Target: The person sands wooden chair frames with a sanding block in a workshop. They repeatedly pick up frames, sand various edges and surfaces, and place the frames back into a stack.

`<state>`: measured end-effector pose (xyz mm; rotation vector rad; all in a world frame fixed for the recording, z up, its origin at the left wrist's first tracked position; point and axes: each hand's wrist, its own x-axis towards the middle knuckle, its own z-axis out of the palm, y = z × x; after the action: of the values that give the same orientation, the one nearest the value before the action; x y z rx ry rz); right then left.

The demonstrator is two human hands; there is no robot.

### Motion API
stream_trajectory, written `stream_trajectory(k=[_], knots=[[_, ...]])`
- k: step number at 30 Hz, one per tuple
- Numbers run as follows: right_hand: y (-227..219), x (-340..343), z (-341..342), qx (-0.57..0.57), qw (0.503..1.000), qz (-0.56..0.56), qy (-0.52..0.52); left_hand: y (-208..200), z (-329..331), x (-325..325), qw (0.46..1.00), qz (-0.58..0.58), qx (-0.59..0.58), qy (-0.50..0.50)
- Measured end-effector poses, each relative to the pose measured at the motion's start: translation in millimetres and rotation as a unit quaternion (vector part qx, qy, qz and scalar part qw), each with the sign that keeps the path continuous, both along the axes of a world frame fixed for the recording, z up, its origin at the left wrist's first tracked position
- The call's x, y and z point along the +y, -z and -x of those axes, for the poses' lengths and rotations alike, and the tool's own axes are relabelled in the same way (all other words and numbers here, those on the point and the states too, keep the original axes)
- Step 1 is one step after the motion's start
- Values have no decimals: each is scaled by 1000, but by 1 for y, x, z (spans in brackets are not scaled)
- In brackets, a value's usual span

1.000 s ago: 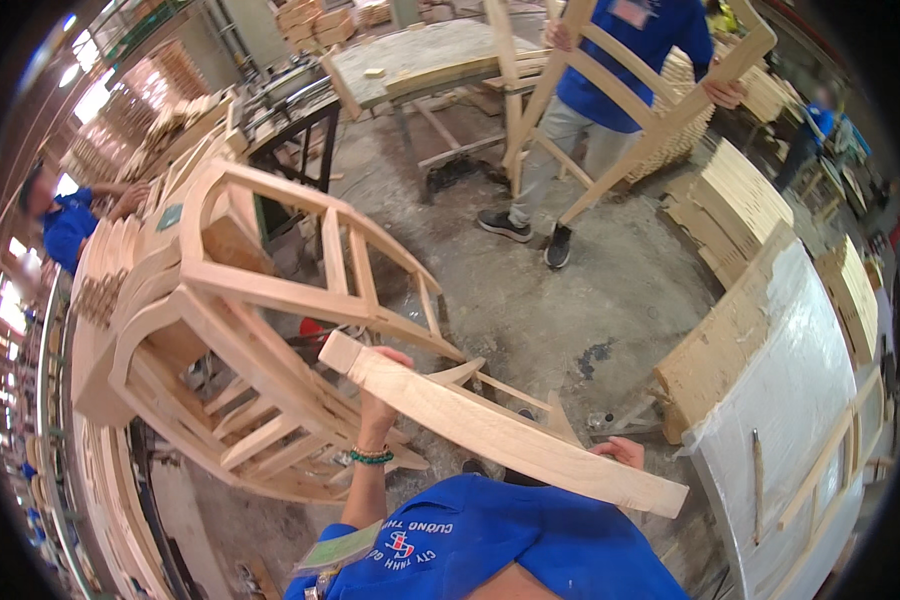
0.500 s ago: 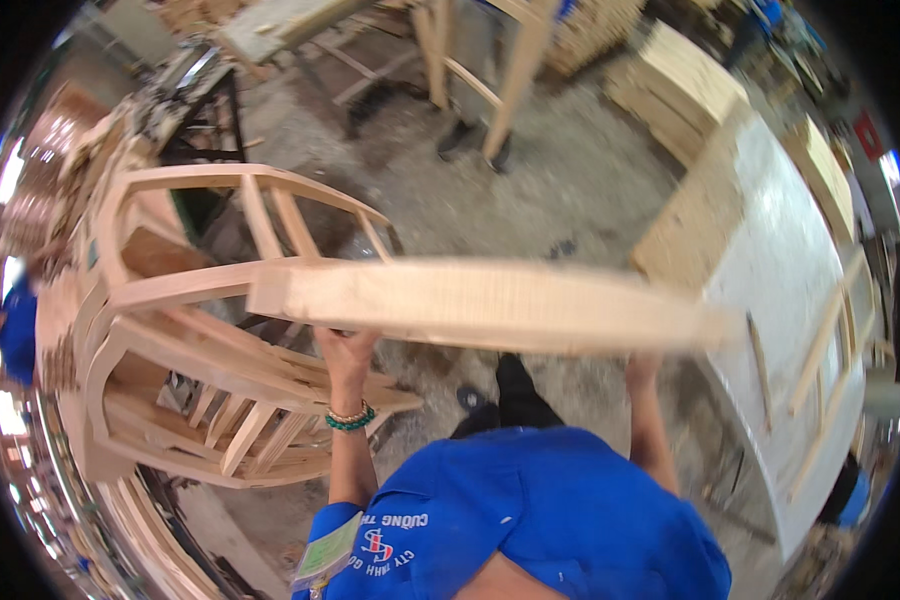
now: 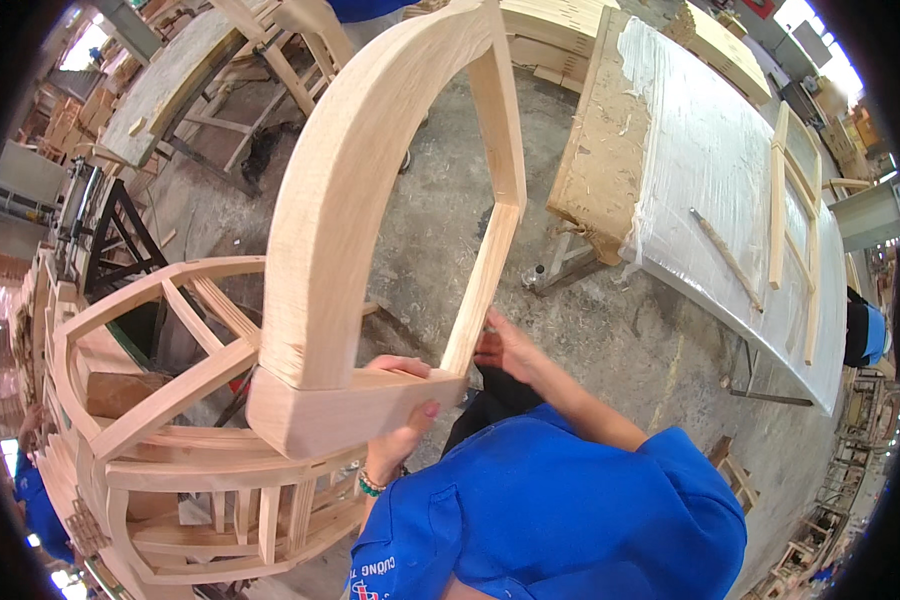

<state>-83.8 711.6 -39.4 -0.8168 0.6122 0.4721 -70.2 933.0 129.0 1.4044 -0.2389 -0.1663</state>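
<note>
A pale, unfinished wooden frame [image 3: 315, 230] with a thick curved side stands tilted up in front of me. It looks like a chair part, though its exact kind is unclear. My left hand [image 3: 402, 405], with a beaded bracelet at the wrist, grips its short bottom rail, fingers over the top and thumb on the near face. Beside the thin right-hand rail is my right hand [image 3: 510, 348], its fingers loosely apart at the rail's edge. Whether they touch the wood is hard to see.
Curved wooden frames [image 3: 210, 470] are stacked on the left, close to the held frame. A plastic-covered table [image 3: 680, 150] to the right carries a slatted frame [image 3: 800, 200] and a wooden stick [image 3: 727, 258]. Another worktable [image 3: 170, 90] stands far left; a person in blue is behind.
The wooden frame has swung from lying crosswise to standing up, moving left. My left hand still grips it, while my right hand has come inward toward the thin rail. The view has turned.
</note>
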Motion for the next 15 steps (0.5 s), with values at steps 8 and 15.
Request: stream_trajectory(k=[8, 15], knots=[[-35, 32, -30, -17, 990, 84, 111, 4, 21, 2, 999, -29, 10, 41], [-31, 35, -30, 20, 976, 29, 216, -5, 28, -5, 993, -18, 57, 99]])
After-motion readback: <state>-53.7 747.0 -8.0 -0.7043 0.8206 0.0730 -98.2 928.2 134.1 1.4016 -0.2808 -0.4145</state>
